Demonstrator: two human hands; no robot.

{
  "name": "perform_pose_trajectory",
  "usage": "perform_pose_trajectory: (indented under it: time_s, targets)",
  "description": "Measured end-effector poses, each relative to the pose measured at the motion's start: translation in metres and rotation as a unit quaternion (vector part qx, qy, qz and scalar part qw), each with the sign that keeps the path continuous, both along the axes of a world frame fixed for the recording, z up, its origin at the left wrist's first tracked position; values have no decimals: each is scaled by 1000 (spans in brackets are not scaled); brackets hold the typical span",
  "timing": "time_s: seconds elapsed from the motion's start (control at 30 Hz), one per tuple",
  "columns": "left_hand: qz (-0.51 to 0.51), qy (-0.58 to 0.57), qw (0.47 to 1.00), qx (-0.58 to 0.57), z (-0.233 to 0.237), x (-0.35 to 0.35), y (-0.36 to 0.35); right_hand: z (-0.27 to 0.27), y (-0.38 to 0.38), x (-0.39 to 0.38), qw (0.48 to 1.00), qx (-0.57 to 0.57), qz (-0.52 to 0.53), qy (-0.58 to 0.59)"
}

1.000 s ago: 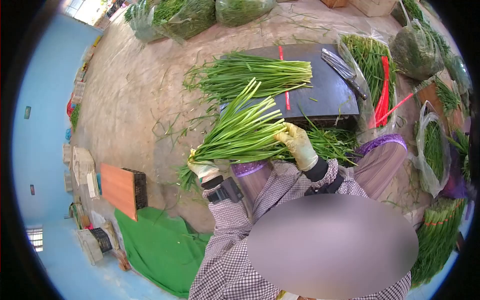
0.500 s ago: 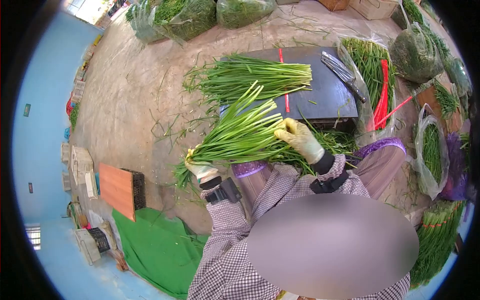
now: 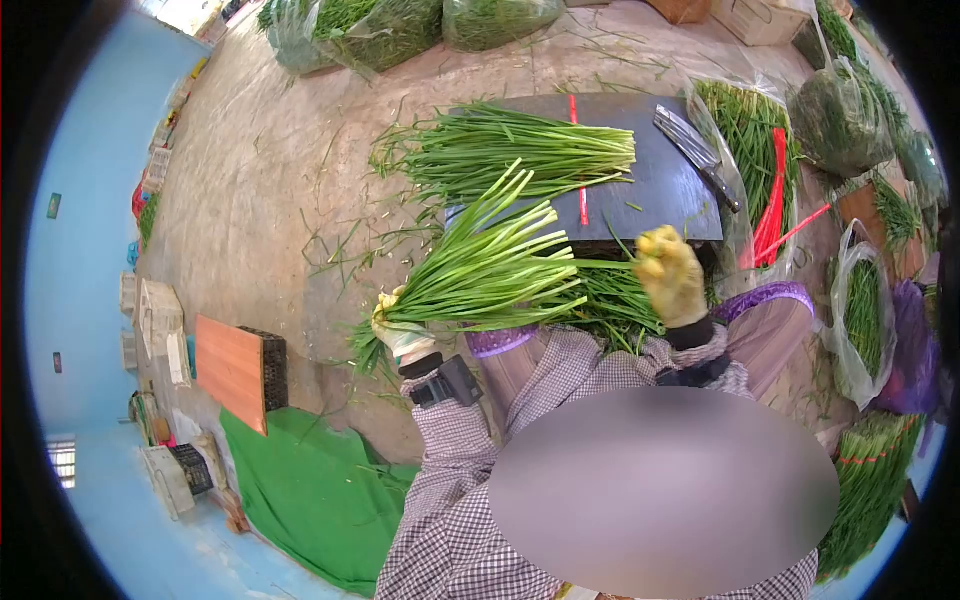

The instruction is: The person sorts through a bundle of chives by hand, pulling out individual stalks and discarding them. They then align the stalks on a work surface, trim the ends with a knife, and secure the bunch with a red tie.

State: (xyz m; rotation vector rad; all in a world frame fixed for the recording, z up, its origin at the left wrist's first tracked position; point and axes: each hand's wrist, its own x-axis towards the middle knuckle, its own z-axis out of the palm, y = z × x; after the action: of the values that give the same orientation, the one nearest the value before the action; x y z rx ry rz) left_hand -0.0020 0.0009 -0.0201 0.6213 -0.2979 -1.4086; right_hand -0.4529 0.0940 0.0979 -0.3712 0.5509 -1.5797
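My gloved left hand (image 3: 400, 330) is closed around the leafy end of a bunch of garlic chives (image 3: 490, 270), whose pale stalk ends fan out to the right above my knee. To the right of those ends, my gloved right hand (image 3: 671, 275) is closed, fingers curled in. A thin green chive stalk (image 3: 608, 265) runs from the bunch into its fingers. On the dark board (image 3: 675, 205) lies a second pile of chives (image 3: 530, 150) across a red strip (image 3: 584, 207). A knife (image 3: 697, 155) rests at the board's right side. Loose chives (image 3: 610, 305) lie across my lap, under the held bunch.
Right of the board stands an open plastic bag of chives (image 3: 745, 125) with red strips (image 3: 772, 200) on it. More filled bags (image 3: 840, 115) sit at the far right and back. Tied chive bundles (image 3: 870, 490) stand at lower right. A green cloth (image 3: 310, 500) covers floor at left.
My right hand has moved right, away from the stalk ends, and its fingers have curled in, drawing a stalk out. My left hand keeps its hold on the bunch. The view has shifted slightly.
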Motion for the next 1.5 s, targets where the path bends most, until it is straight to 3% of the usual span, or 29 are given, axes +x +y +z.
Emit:
perform_pose_trajectory:
  time_s: [0.03,0.07,0.1,0.13,0.17,0.2,0.23,0.3,0.37,0.43,0.47,0.5,0.67,0.77,0.8,0.83,0.9,0.97,1.03,1.1,1.17,1.2,1.23,1.33,1.5]
  targets:
    - [12,-11,1000,5,3,-3,1,-20,5,-30,996,-56,65,8]
    - [30,-19,999,9,3,-7,-1,-31,12,-59,963,10,145,227]
    - [34,-15,999,13,1,-6,-3,-39,15,-74,872,75,217,432]
    - [38,-11,999,17,-2,-6,-6,-46,19,-73,716,63,262,644]
    - [28,4,999,22,-10,0,-11,-33,19,-62,509,46,288,810]
    - [16,18,999,28,-17,7,-13,-23,16,-50,462,99,245,846]
    - [-1,22,999,25,-17,7,-15,-21,10,-34,606,82,113,783]
    - [-33,29,999,18,-14,8,-15,-26,-26,-6,825,-24,82,558]
    - [-12,28,999,25,0,-5,-14,-10,-50,29,858,-38,112,500]
    - [1,9,999,32,15,-9,-15,9,-68,55,855,-32,170,489]
    - [4,-9,999,35,19,-8,-15,-5,-73,69,920,48,221,321]
    - [8,-25,999,40,21,-8,-15,-17,-79,78,936,50,206,280]
    - [48,-9,998,33,14,-5,-12,11,-65,100,970,96,101,201]
    - [41,-31,998,34,16,-9,-9,-2,-60,91,962,106,52,246]
    - [36,-50,997,45,16,-8,-8,-28,-66,87,954,33,-35,296]
    - [30,-70,996,55,16,-6,-7,-36,-68,76,980,21,-21,194]
    - [1,-46,998,39,-3,10,-11,-22,-63,56,994,21,-8,103]
    - [-14,-19,1000,13,-8,10,-15,-13,-63,42,958,-13,7,285]
    - [-14,7,1000,-20,-7,8,-15,-1,-63,32,855,-45,30,516]
    - [-9,5,1000,-16,2,1,-14,0,-70,43,838,13,150,525]
    - [-9,-10,1000,-2,17,-5,-14,-1,-69,61,922,2,235,306]
    - [-11,-24,1000,11,24,-7,-15,-12,-76,65,904,-42,254,343]
    - [-12,-37,999,25,25,-6,-15,-11,-76,73,915,-3,239,325]
    - [-12,61,998,-1,19,-4,-17,-4,-74,86,936,-1,185,299]
    - [27,-10,999,13,23,-8,-12,1,-72,88,909,-56,160,380]
